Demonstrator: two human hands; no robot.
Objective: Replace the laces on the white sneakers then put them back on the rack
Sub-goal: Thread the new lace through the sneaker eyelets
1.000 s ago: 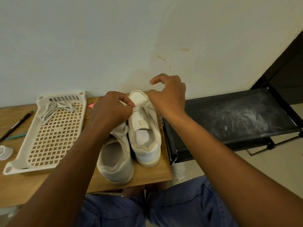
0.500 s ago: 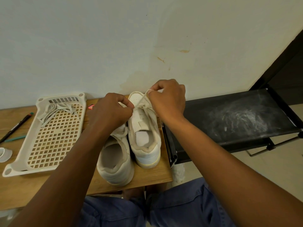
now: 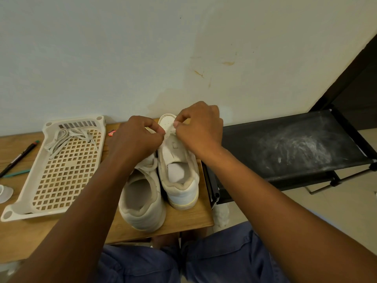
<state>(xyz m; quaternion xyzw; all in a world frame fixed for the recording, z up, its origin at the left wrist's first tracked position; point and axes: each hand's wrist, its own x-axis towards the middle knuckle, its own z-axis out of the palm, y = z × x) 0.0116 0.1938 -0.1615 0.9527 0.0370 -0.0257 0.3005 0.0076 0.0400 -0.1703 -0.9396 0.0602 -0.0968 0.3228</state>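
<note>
Against a stained pale wall, a wooden tabletop carries a pen, a white lattice tray with loose laces, then two white sneakers; a dusty black rack stands right. The left hand and right hand pinch a lace over the far sneaker's toe, their fingers hiding its eyelets.

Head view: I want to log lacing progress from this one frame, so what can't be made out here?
- Eyelets and lace path on the right sneaker: covered by the left hand and right hand.
- Front of the left sneaker: hidden under the left forearm.
- Small red item beside the tray: too small to identify.
- White object on the table: cut off by the left edge.
</note>
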